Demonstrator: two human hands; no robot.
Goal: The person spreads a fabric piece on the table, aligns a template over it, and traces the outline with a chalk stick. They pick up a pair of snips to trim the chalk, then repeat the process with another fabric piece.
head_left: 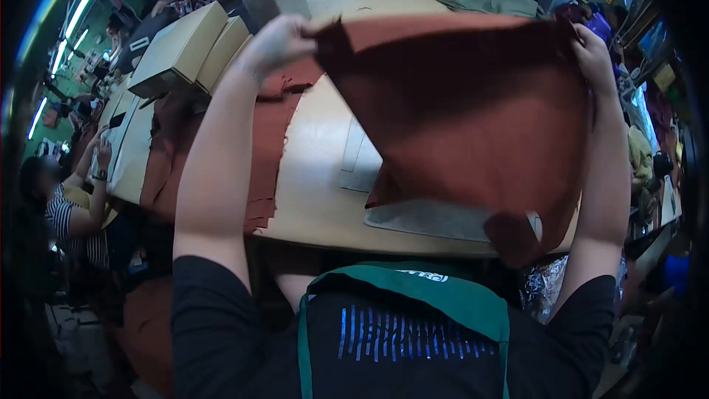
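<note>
The left hand (279, 41) and the right hand (593, 55) are both closed in a pinch, each on an upper corner of a rust-brown cloth piece (458, 118). They hold it raised and spread wide above the table (317, 199), and its lower edge hangs over the table's near side. This looks like the holding-up and spreading step. Laying the piece flat would call for both corners to come down level. On the table under the piece lies a grey panel (428, 218). At the table's left part lies a stack of like-coloured cloth (266, 140), with cardboard boxes (177, 52) at the far left.
</note>
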